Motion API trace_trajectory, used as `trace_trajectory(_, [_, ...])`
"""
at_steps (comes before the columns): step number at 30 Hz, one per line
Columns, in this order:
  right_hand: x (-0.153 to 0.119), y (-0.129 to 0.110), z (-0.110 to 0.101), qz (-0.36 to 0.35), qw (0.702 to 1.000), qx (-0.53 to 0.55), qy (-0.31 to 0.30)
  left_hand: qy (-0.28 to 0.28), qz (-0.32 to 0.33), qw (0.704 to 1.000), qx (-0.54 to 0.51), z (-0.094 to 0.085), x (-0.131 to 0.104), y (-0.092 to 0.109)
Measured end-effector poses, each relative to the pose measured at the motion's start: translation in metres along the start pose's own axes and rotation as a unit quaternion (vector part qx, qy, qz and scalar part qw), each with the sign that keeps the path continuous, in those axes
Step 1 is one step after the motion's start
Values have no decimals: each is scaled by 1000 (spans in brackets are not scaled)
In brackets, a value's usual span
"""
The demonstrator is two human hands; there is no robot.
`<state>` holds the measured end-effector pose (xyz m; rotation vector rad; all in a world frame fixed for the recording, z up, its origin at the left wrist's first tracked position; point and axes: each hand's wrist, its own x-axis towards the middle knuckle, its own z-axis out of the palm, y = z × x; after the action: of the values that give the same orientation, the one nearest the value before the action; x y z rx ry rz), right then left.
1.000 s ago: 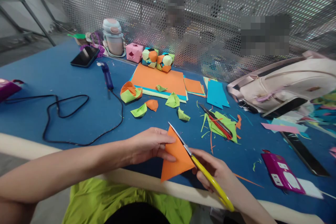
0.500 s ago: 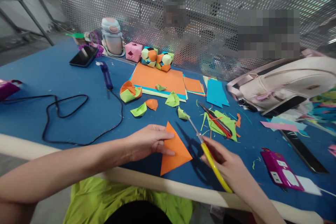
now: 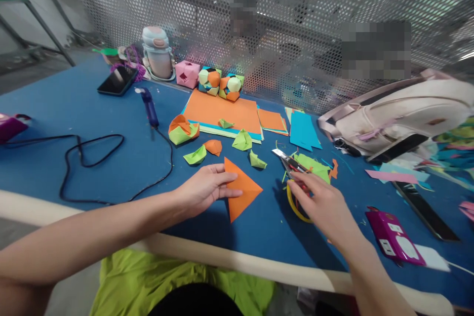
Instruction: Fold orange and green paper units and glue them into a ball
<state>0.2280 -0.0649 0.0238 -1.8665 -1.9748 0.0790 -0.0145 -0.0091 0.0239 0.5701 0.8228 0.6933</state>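
Note:
My left hand (image 3: 207, 188) grips an orange paper triangle (image 3: 244, 191) between thumb and fingers, its point facing right. To the right, my right hand (image 3: 318, 200) is over yellow-handled scissors (image 3: 296, 207), their blades pointing up and left beside a red cutter and green paper scraps (image 3: 314, 167). My right fingertips touch the scissors, but their hold is partly hidden. Folded green pieces (image 3: 242, 139) and a small orange piece (image 3: 213, 147) lie beyond my left hand, near an orange-and-green folded form (image 3: 182, 129).
Paper sheets (image 3: 222, 111) lie in the middle, with folded paper balls (image 3: 231, 87) behind. A bottle (image 3: 158, 54), phone (image 3: 117, 80) and corded blue tool (image 3: 148, 107) are at left. At right are a bag (image 3: 403, 108) and purple device (image 3: 395, 237).
My right hand has moved forward with the scissors, which now lie lower by the cutter and scraps. My left hand and the orange triangle have shifted slightly up and left.

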Motion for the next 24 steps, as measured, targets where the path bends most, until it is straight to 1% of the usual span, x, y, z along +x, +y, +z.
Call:
trace_trajectory(1, [3,-14,0,19,996,81,-24,-2,5,1000,-1,0,1,-1])
trace_trajectory(3, [9,-39,5,60,969,215,-102,-9,11,1000,-1,0,1,-3])
trace_trajectory(4, [11,-49,9,66,953,258,-142,-12,12,1000,1,0,1,-3])
trace_trajectory(6, [17,-62,18,87,937,290,-173,-8,13,1000,5,0,1,-2])
trace_trajectory(8, [21,-64,24,105,923,321,-184,6,16,1000,5,-2,2,0])
trace_trajectory(12, [24,-52,28,117,879,406,-223,23,36,999,-4,-9,6,4])
trace_trajectory(14, [24,-47,29,123,851,452,-238,26,46,999,-6,-11,8,4])
trace_trajectory(18, [20,-48,35,164,787,547,-235,47,62,997,-20,-10,9,2])
trace_trajectory(19, [19,-50,38,176,780,554,-232,49,68,996,-26,-10,10,1])
trace_trajectory(20, [18,-51,41,184,780,552,-229,50,74,995,-32,-9,10,0])
trace_trajectory(22, [16,-55,46,190,799,526,-220,48,80,995,-41,-8,10,-1])
trace_trajectory(24, [16,-57,50,187,819,501,-210,57,83,994,-42,-9,11,0])
